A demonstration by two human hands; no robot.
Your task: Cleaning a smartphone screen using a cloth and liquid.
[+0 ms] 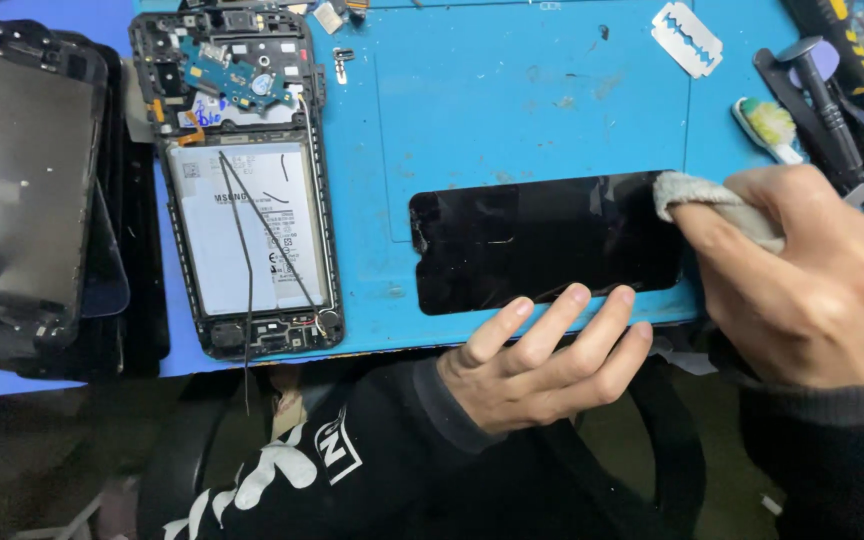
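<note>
A black phone screen panel lies flat on the blue work mat, close to its near edge. My left hand rests at that edge, three fingertips pressing on the panel's lower rim. My right hand pinches a small grey-white cloth wrapped over a finger, pressed against the panel's upper right corner. To the left sits an opened phone body with a white battery, a blue circuit board and thin black cables showing.
A stack of dark phone screens lies at the far left. A razor blade rests on the mat at the top right. Screwdrivers and a toothbrush crowd the right edge. Small metal parts lie along the top.
</note>
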